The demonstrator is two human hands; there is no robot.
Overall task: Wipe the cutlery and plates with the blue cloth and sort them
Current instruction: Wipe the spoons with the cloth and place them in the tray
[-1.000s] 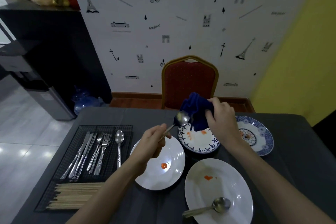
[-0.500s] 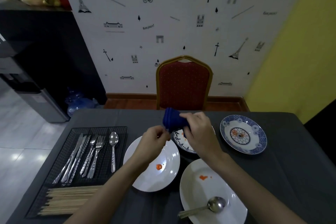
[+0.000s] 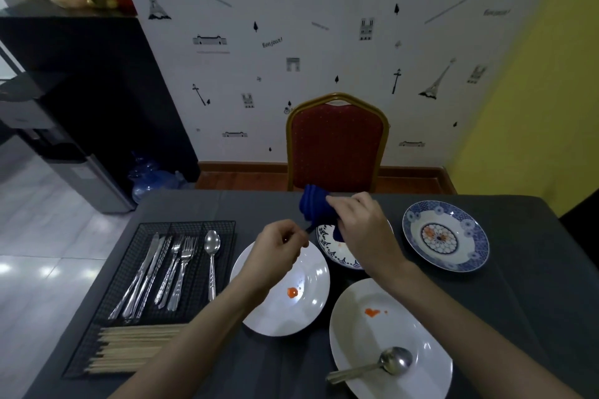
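Four plates wait uncleaned, as far as the stains show, and none is yet sorted. Nearest, a white plate [image 3: 389,340] carries an orange smear and a spoon [image 3: 372,366] lying across its near rim, untouched by either hand. Just beyond and to the left, a second white plate [image 3: 291,295] holds an orange blob under the left forearm. In the black wire tray [image 3: 181,227] to the left, knives [image 3: 142,275], forks [image 3: 178,272] and one tray spoon [image 3: 212,256] lie in a row with wooden chopsticks [image 3: 129,347] across the near end, so much of the cutlery looks already sorted. Above the plates, the left hand [image 3: 275,253] pinches a thin utensil handle while the right hand [image 3: 363,230] is clenched around the blue cloth [image 3: 316,207], bunched over the utensil's far end, which is hidden; this wipe looks under way. Beneath them sits a patterned bowl-plate [image 3: 327,249], partly covered, and farther right a blue floral plate [image 3: 445,236] with orange marks at its centre.
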